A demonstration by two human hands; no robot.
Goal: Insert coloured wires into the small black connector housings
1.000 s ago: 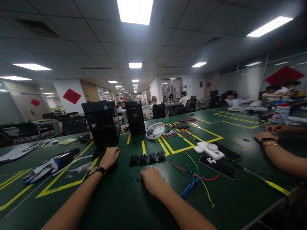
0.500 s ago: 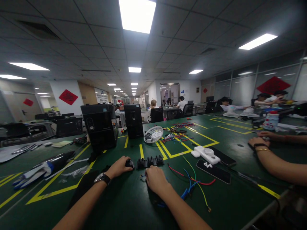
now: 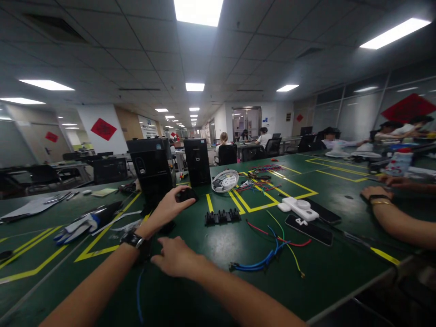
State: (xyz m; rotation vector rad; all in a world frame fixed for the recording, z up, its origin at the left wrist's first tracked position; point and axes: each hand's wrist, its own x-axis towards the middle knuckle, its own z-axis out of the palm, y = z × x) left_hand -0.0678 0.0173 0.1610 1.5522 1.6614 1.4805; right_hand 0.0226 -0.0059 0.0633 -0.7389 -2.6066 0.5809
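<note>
My left hand (image 3: 169, 208), with a dark watch on the wrist, is closed around a small black block (image 3: 186, 195) and holds it in front of the black computer-like towers. What kind of part it is cannot be made out. Nearer to me, my right hand (image 3: 177, 258) reaches left over the table, fingers apart and nothing seen in them. To the right of my hands a row of black plastic parts (image 3: 222, 217) lies on the green table (image 3: 218, 286). Blue wires (image 3: 254, 265) with metal ends lie to the right, and a single blue wire (image 3: 139, 295) below my left wrist.
Two black towers (image 3: 155, 175) stand behind my hands, beside a white round grille (image 3: 225, 180). Work gloves (image 3: 80, 228) lie left. Right are a white charger (image 3: 299, 208), a black phone (image 3: 309, 229), red and green-yellow wires, and another person's hand (image 3: 376, 194).
My left hand has lifted the black block up and away from the row of parts. My right hand has moved left, off the blue wires. The view has shifted slightly left.
</note>
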